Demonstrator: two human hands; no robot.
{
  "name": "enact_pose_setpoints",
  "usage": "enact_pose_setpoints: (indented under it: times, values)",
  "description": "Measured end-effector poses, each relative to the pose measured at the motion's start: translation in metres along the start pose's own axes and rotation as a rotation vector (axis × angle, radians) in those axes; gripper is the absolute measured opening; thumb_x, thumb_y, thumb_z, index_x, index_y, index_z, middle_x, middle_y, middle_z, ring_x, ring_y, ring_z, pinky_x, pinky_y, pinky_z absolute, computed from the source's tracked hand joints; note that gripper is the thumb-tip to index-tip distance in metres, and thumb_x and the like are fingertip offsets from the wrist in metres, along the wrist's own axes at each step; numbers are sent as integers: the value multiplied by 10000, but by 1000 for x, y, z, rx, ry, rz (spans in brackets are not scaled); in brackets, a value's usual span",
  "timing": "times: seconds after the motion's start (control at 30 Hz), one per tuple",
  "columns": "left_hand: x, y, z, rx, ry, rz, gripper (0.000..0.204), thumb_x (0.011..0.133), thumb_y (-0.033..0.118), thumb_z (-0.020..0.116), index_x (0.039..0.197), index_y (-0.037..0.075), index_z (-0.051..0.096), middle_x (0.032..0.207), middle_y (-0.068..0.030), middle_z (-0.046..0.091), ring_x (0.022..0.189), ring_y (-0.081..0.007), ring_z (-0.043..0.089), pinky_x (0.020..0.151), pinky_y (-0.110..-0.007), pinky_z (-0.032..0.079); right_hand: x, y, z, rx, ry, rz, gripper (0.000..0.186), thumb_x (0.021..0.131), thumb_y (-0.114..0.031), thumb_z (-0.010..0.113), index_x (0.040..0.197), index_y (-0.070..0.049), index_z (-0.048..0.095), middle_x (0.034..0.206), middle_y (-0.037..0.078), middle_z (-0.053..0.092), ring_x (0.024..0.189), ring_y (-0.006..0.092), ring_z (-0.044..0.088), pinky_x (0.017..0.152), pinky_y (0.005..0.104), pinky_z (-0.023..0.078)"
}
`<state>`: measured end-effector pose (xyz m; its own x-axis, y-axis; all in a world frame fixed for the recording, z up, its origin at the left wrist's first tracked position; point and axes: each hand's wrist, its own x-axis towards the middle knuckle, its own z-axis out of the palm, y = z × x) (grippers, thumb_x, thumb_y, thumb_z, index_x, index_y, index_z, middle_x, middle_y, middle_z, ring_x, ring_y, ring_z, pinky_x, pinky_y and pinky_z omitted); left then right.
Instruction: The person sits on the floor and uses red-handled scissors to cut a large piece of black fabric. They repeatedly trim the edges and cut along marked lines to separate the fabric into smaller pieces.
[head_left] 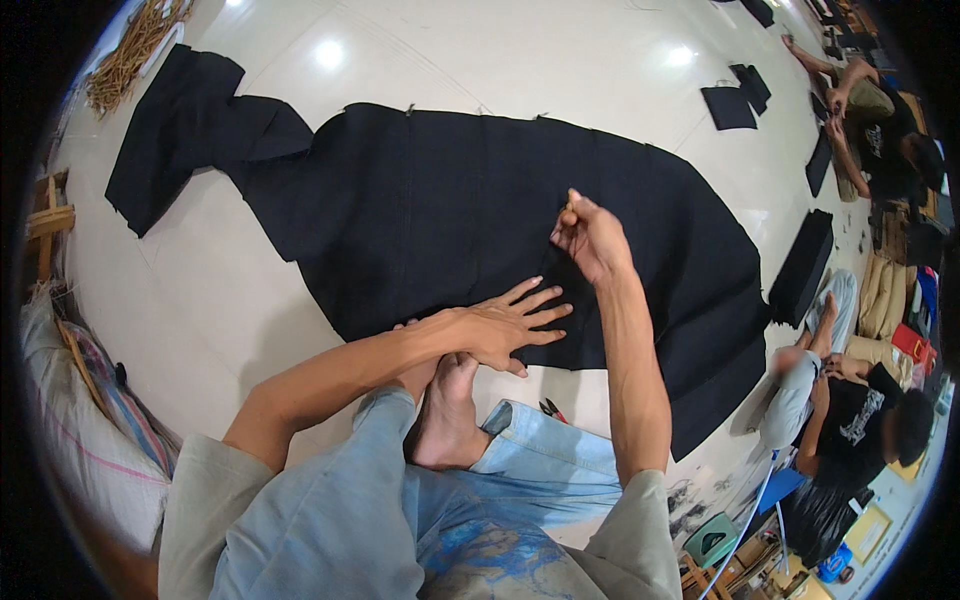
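Observation:
A large sheet of black fabric [450,190] with faint seams or creases lies flat on the floor in front of me. My left hand [505,325] rests on its near edge, fingers spread and pressed down, beside my bare foot. Raised over the middle of the sheet, my right hand [595,240] is closed in a pinch. What the pinch holds, if anything, is too small to make out. A small tool with red-and-black handles [552,410] lies on the floor by my knee, partly hidden by my trouser leg.
A narrower black piece [170,140] adjoins the sheet at the left. Small black pieces [735,100] and a long black block [802,268] lie to the right, near two seated people. A white sack [100,460] stands at left; a bundle of brown strands [135,50] lies far left.

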<state>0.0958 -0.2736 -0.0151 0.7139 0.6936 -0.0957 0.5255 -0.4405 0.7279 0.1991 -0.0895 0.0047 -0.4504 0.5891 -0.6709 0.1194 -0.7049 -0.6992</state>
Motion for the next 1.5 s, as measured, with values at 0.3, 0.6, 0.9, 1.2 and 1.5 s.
enact_pose_setpoints:
  times: [0.3, 0.6, 0.9, 1.2, 1.5]
  values:
    - [1, 2, 6, -26, -48, -52, 944, 776, 519, 769, 1554, 137, 395, 1690, -143, 135, 1570, -334, -20, 1257, -571, -51, 160, -131, 44, -397, -38, -262, 319, 1038, -225, 570, 755, -83, 534, 644, -18, 417, 567, 136, 347, 541, 303, 306]
    - [2, 3, 13, -48, 68, -31, 938, 717, 415, 813, 1527, 125, 438, 1681, -122, 191, 1566, -328, 70, 1275, -549, 33, 216, -221, 3, -1183, 41, -934, 326, 971, -332, 624, 988, -10, 669, 806, 81, 640, 677, 166, 555, 636, 311, 446]
    - [3, 0, 7, -77, -2, 20, 812, 834, 426, 733, 1520, 97, 449, 1685, -164, 149, 1571, -335, -12, 1260, -564, -33, -36, -60, -21, -1872, -562, -252, 310, 904, -287, 721, 788, -1, 699, 653, 111, 684, 741, 306, 727, 730, 391, 556]
    - [1, -2, 4, 63, -23, 46, 817, 871, 430, 702, 1552, 103, 393, 1689, -174, 112, 1565, -371, -5, 1258, -565, 5, -37, -29, 8, -215, -144, -7, 366, 1065, -333, 539, 789, -99, 590, 794, 58, 660, 682, 140, 591, 684, 264, 487]
    - [4, 2, 1, 118, -132, 40, 1012, 786, 509, 745, 1588, 84, 297, 1686, -217, 59, 1553, -421, -44, 1237, -606, -20, 76, -85, 36, -563, 27, -116, 366, 1060, -259, 509, 735, -90, 514, 601, 5, 472, 497, 117, 464, 506, 322, 466]
